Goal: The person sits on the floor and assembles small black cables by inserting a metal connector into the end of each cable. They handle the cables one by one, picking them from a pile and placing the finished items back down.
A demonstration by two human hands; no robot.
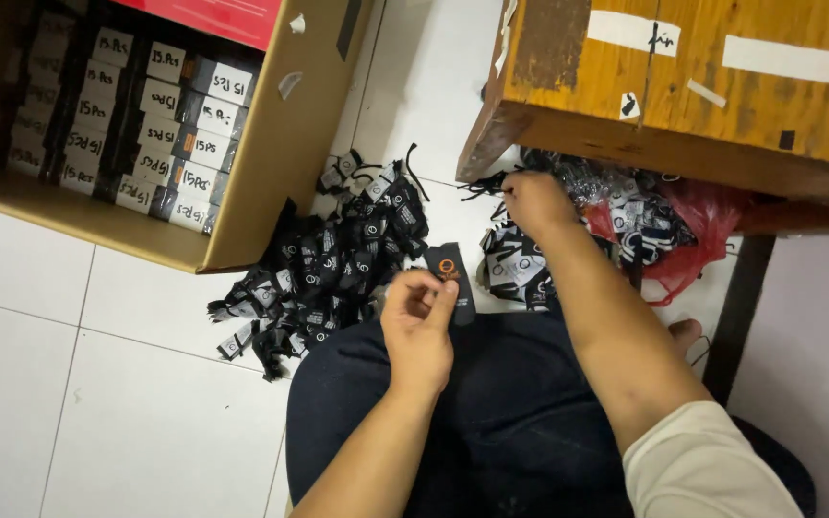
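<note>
Pinching a black tag (450,273) upright above the lap: left hand (419,321), thumb and fingers closed on its lower end. Reaching into a pile of tags (530,264) at a red bag (707,230) under the wooden table (683,86): right hand (534,201), grip hidden, cannot tell. Heaped beside the cardboard box (261,182): more tags (323,269).

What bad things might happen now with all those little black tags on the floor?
The left hand pinches one black tag only by its lower end, so it might slip and drop into the loose pile of tags, where it would be hard to pick out. The right hand reaches right under the wooden table's edge, so the knuckles might bump it. The two heaps lie close together and might get mixed.
</note>
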